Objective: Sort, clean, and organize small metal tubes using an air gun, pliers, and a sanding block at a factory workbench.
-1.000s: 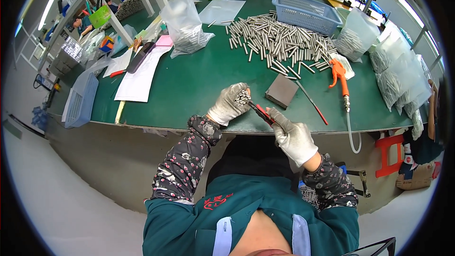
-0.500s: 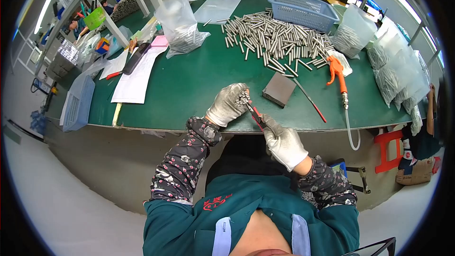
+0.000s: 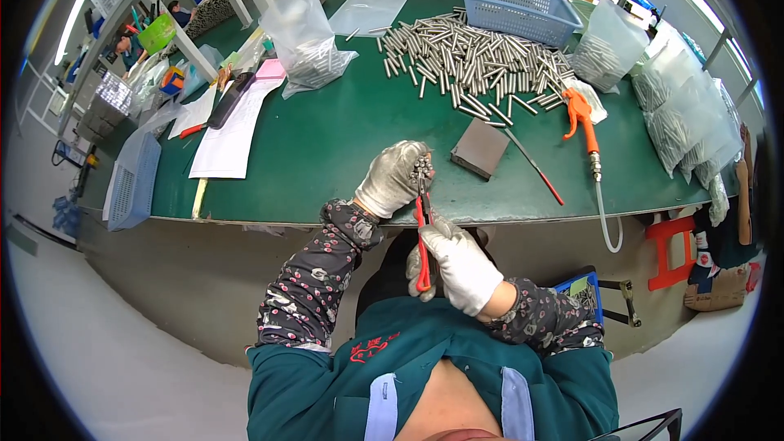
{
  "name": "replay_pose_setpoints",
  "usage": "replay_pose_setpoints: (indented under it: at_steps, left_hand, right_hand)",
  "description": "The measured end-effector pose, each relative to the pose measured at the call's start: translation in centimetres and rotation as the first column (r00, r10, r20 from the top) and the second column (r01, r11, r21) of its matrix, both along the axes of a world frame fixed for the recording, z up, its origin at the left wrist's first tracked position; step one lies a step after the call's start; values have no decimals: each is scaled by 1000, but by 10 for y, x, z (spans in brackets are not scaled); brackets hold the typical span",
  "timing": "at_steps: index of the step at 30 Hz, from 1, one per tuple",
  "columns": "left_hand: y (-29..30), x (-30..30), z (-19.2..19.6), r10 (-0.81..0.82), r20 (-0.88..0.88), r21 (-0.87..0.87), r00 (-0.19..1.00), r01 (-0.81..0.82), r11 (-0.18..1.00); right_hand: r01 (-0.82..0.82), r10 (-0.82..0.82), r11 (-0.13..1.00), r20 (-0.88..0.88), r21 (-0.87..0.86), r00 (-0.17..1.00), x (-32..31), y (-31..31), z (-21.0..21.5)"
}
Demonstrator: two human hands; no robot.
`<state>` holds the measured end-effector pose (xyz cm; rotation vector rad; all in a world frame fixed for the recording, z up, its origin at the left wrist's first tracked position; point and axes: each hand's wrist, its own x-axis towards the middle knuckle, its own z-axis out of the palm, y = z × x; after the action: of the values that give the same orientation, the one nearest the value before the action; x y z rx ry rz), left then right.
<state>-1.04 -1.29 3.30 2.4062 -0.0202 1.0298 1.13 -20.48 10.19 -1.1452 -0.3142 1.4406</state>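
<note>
Basically, L hand [image 3: 392,181] clamped round pins [image 3: 421,166]; R hand [image 3: 465,271] round pliers [image 3: 420,214], nose @ pins.

Looking down from the wearer's head, wide fisheye.
Facing forward across the green workbench [image 3: 327,147], upper half; close above the teal work shirt [image 3: 457,331], bottom centre; farther from left hand [image 3: 394,180] and right hand [image 3: 462,271], mid-frame.

- Holding a bundle of metal rods [image 3: 421,167] in left hand [image 3: 392,180].
- Gripping red-handled pliers [image 3: 420,217] in right hand [image 3: 468,273], at the bundle.
- Facing a loose heap of rods [image 3: 465,61] on the green table [image 3: 327,147].
</note>
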Motion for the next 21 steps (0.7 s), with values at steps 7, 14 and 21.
replay_pose_setpoints:
  at_steps: [7,14,21]
  left_hand:
    - [-1,-1,5,-37,16,3,999,37,999]
    - [2,-3,-2,-58,-59,-28,997,57,998]
    - [7,-1,-9,-130,-29,-224,991,120,967]
  right_hand:
    - [112,-60,987,-386,114,920,-12,13,4]
    - [210,49,951,-783,226,620,-1,22,6]
    - [244,96,948,-917,203,388,27,11,10]
